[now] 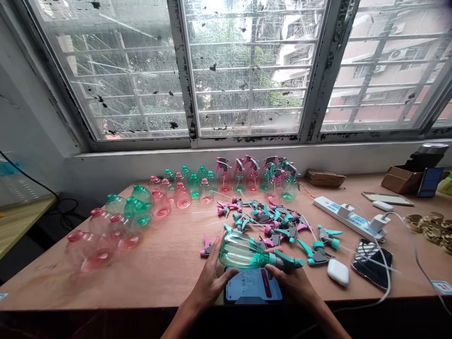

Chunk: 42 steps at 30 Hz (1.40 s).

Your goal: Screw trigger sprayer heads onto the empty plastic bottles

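Observation:
A clear green spray bottle (242, 249) lies sideways between my hands, above a lit phone (243, 286) at the table's front edge. My left hand (213, 275) is wrapped round the bottle's body at its base end. At the neck end, my right hand (287, 278) grips the grey and green trigger head (284, 260), which sits on the bottle's mouth. Whether it is fully screwed on, I cannot tell. Just behind the bottle lies a pile of loose pink, green and grey trigger heads (289, 219) with thin tubes.
Several open pink and green bottles (160, 203) stand at the left. At the back, several bottles carry trigger heads (253, 176). On the right are a power strip (348, 217) with cables, a dark phone (372, 263), a white earbud case (338, 272) and a cardboard box (402, 179).

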Tool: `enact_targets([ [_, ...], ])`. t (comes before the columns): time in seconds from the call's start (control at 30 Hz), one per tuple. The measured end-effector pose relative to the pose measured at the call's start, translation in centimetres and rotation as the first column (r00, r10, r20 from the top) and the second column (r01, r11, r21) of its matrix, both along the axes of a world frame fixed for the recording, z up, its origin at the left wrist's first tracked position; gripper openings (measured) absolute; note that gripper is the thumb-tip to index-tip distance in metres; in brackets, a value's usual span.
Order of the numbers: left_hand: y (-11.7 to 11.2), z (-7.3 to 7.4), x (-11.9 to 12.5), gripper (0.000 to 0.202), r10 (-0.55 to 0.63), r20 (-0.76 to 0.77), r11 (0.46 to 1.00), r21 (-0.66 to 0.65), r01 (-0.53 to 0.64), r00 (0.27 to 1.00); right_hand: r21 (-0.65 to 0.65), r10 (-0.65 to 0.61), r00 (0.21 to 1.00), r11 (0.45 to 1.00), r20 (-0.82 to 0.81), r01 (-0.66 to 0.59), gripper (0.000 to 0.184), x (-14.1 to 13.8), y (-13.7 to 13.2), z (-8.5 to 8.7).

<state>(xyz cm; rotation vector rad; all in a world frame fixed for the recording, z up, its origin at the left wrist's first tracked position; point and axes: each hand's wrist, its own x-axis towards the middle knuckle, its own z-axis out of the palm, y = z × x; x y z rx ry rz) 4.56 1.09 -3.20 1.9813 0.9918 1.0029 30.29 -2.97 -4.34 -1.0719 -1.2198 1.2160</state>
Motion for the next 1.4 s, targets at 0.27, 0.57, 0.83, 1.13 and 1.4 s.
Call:
enact_targets([
  [0.27,-0.1,-0.2,0.1,0.077,0.014,0.052,1.0,-0.018,-0.013,0.999,0.005,-0.035,0.999,0.999,-0.012,0.035,0.037,-0.2,0.0,0.2],
  [0.57,0.1,-0.2,0.1,0.079,0.004,0.008,1.0,0.01,-0.005,1.0,0.044,-0.065,0.996,0.997,-0.068,0.068,0.045,-0.2,0.2,-0.7],
  [0.83,-0.3,0.4,0.1,0.095,-0.025,0.021,0.998,-0.059,0.026,0.999,0.073,-0.018,0.999,0.997,-0.045,0.021,0.043,-0.1,0.2,-0.7],
  [1.13,-0.4,0.3,0.2,0.082,-0.038,-0.002,0.999,-0.011,0.038,0.999,0.064,-0.05,0.995,0.996,-0.085,0.056,0.046,0.0,0.3,-1.0],
  [1.4,-0.3,0.5,0.3,0.093,-0.002,0.027,0.999,-0.045,0.004,1.0,0.045,-0.011,0.996,0.999,-0.084,0.014,0.044,0.0,0.4,-1.0],
])
